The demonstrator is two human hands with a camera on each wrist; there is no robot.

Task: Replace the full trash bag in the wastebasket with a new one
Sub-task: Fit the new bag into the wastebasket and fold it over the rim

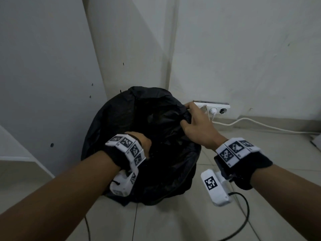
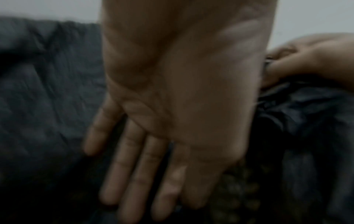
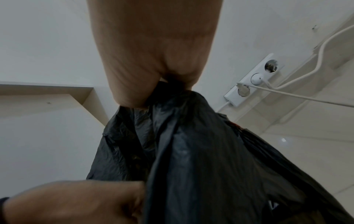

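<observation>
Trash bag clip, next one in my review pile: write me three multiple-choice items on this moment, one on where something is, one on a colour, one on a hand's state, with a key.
1. Where is the white socket strip?
A. low on the wall, to the right of the bag
B. on top of the bag
C. on the floor to the left of the bag

2. What colour is the trash bag?
A. white
B. black
C. blue

3. What is the left hand doing?
A. gripping a cable
B. clenched in a fist
C. open, fingers straight over the bag's mouth

Key: 1 A, the head view shows the strip above the skirting, just beyond the right hand. 2 B, the plastic is black in all three views. 3 C, the left wrist view shows straight fingers holding nothing, while the right hand pinches the bag's edge.
</observation>
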